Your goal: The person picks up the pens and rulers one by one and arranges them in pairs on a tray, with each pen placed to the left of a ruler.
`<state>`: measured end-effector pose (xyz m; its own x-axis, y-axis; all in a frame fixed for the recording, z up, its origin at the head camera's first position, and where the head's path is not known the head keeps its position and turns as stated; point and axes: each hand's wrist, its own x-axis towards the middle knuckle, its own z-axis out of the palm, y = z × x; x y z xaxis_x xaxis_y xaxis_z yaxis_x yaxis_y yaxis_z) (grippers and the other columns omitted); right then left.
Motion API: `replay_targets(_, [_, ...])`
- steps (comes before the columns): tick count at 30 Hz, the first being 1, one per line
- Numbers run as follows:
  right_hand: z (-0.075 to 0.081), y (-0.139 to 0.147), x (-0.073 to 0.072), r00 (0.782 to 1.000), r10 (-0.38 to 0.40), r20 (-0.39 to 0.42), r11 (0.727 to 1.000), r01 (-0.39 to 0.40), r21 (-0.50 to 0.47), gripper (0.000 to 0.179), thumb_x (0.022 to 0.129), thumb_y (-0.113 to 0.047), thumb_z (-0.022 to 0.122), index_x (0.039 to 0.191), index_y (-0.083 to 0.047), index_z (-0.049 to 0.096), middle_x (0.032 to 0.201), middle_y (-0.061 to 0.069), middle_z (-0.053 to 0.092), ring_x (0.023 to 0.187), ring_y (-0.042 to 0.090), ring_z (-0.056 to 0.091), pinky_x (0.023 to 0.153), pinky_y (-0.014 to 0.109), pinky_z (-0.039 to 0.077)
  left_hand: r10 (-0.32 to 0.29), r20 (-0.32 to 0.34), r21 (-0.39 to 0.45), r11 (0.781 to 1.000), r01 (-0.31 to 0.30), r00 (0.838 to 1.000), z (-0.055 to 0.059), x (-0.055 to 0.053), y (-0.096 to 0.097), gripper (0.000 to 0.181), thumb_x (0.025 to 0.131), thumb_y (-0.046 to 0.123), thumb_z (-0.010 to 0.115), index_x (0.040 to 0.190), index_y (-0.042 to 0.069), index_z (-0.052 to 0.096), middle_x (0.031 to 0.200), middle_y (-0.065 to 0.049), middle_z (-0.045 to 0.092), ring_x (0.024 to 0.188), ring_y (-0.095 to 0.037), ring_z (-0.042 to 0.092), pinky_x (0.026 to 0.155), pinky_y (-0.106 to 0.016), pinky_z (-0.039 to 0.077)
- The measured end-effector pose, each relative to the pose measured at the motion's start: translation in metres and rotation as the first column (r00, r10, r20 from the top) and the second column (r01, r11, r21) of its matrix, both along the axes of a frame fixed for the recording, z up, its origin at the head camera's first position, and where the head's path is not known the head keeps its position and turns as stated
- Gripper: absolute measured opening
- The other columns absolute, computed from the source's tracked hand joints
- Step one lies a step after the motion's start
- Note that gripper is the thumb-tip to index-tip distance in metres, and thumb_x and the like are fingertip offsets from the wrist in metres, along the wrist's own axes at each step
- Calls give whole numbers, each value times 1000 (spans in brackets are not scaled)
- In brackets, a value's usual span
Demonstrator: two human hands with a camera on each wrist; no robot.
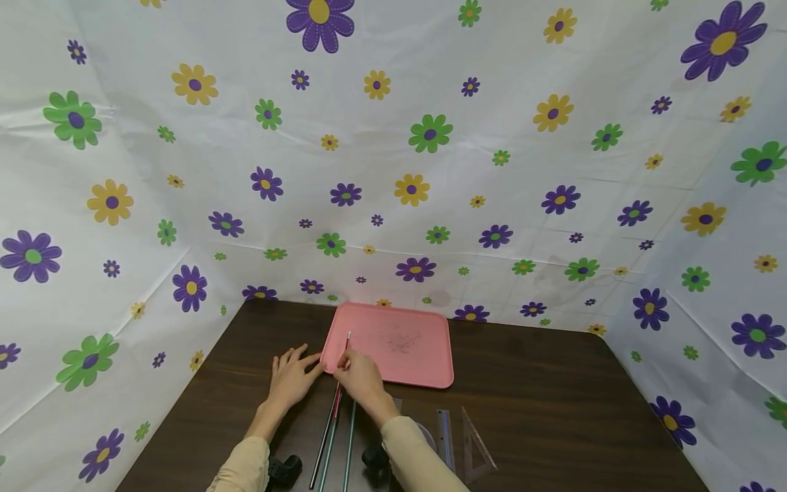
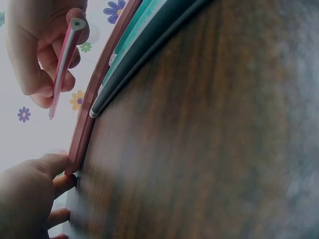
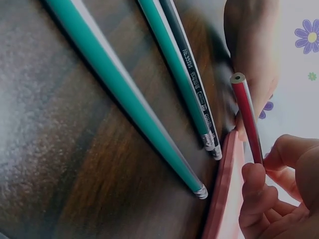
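Observation:
My right hand [image 1: 363, 378] pinches a red pencil [image 3: 249, 117] between thumb and fingers, above the near left part of a pink tray [image 1: 424, 328]. The pencil is tilted, and its flat unsharpened end shows in both wrist views. Fingers spread, my left hand [image 1: 292, 379] touches the tray's left edge near the front corner. Below the tray's near rim, two teal pencils [image 3: 124, 94] and a black pencil [image 3: 192, 74] lie on the dark wooden table, their far ends close to the rim.
Right of my right forearm lie a clear ruler [image 1: 445, 437] and a transparent set square [image 1: 475, 447]. A rounded clear piece [image 1: 427, 436] is partly hidden by the sleeve. Black objects [image 1: 284, 471] sit by the forearms. A flowered sheet [image 1: 393, 157] hangs behind the table.

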<state>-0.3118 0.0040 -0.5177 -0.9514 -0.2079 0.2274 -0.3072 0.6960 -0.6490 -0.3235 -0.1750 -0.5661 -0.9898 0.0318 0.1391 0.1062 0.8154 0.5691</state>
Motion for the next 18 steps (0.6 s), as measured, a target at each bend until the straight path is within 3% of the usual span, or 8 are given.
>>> replay_targets(18, [-12,-1,-15,995,-98,19,995,98,15,6,82,-18,71,85,-15,68,68,-7,61,56,6,48,50,23,38,-4,-2,12,1000,4,1000,0,2,0,46,99,46,55,132,16,67,155,-22,40,145,-49,25,116,-71,3])
